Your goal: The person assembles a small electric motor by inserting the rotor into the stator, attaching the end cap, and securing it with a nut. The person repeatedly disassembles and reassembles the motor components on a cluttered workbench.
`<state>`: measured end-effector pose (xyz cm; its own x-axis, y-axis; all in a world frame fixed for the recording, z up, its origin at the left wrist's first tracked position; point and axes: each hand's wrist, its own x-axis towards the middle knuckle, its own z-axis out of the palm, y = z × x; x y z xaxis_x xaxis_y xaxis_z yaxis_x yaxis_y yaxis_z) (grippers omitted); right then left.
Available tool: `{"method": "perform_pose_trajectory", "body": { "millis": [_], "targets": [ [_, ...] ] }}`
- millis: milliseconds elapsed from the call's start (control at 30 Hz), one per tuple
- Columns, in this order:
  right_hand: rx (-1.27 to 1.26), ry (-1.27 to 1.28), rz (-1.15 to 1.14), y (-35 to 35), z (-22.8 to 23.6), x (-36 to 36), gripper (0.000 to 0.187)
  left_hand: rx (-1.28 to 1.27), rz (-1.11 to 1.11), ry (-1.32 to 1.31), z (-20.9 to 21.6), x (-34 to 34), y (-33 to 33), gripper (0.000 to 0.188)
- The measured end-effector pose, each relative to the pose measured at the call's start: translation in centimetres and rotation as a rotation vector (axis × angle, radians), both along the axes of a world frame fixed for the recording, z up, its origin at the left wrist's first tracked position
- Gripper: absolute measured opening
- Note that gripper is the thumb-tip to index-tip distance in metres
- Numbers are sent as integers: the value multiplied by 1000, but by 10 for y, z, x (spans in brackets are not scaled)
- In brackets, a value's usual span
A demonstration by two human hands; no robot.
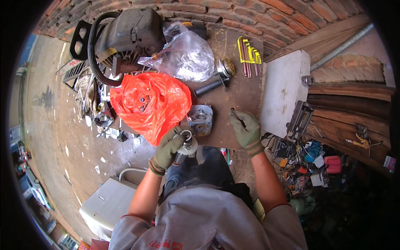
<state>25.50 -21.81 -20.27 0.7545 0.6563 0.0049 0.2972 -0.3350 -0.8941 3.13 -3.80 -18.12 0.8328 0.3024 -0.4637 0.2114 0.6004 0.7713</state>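
My left hand, in a green work glove, is closed around a shaft-like metal part with a white disc. A metal ring shows at its upper end, and a dark section sticks out below. My gloved right hand is above the bench's near edge, its fingers pinched on a small dark piece too small to name. Between the hands, farther up, sits a grey square metal housing with a round opening. An orange-red plastic bag with small metal pieces in it lies beside my left hand.
A chainsaw-like machine stands at the back left, next to a clear plastic bag. A dark tube with a metal end lies near a yellow-holder hex key set. To the right are a white board and a vise-like clamp.
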Motion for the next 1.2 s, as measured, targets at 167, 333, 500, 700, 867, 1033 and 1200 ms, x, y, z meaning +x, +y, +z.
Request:
{"method": "perform_pose_trajectory", "body": {
  "millis": [167, 333, 500, 700, 867, 1033, 1200],
  "targets": [
    [42, 713, -106, 34, 25, -9, 16, 154, -60, 2, 11, 18, 22, 44],
    [135, 922, -126, 49, 14, -9, 19, 141, -175, 158, 31, 31, 37, 33],
    [94, 867, -51, 60, -5, -12, 18, 537, -448, 342, 60, 72, 69, 34],
    [175, 754, -79, 65, -46, -28, 17, 875, -1102, 538, 60, 156, 93, 39],
    [169, 824, -150, 66, -36, -32, 16, 1236, -1625, 490, 27, 183, 87, 42],
    [163, 803, -182, 68, -44, -34, 24, 1398, -1875, 473, 44, 206, 65, 51],
    [253, 948, -243, 68, -33, -34, 21, 1467, -1909, 380, 33, 204, 69, 57]
  ]
}}
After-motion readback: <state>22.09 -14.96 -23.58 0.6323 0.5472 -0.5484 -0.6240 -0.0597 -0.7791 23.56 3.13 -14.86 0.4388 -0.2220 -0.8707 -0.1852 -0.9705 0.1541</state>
